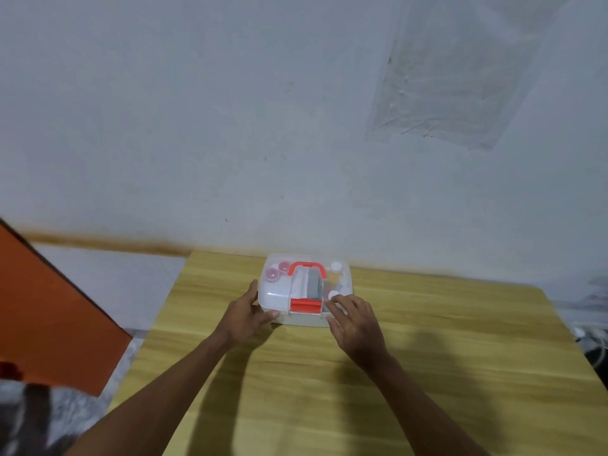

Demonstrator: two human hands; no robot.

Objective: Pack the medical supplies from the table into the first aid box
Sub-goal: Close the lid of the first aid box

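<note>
The first aid box (275, 294), clear plastic with a red handle (306, 267) and a red front latch (305, 305), stands on the wooden table (427, 373) near its far edge with the lid down. Through the lid I see pink-capped containers, white caps, a yellowish bottle and a grey item. My left hand (245, 315) holds the box's front left corner, thumb on the front wall. My right hand (353, 320) rests with spread fingers on the front right corner, just right of the latch.
A white wall rises right behind the table. An orange panel (49, 317) leans at the left beside the table. White cables (592, 337) lie past the table's right edge. The wooden surface in front of the box shows only my arms' shadows.
</note>
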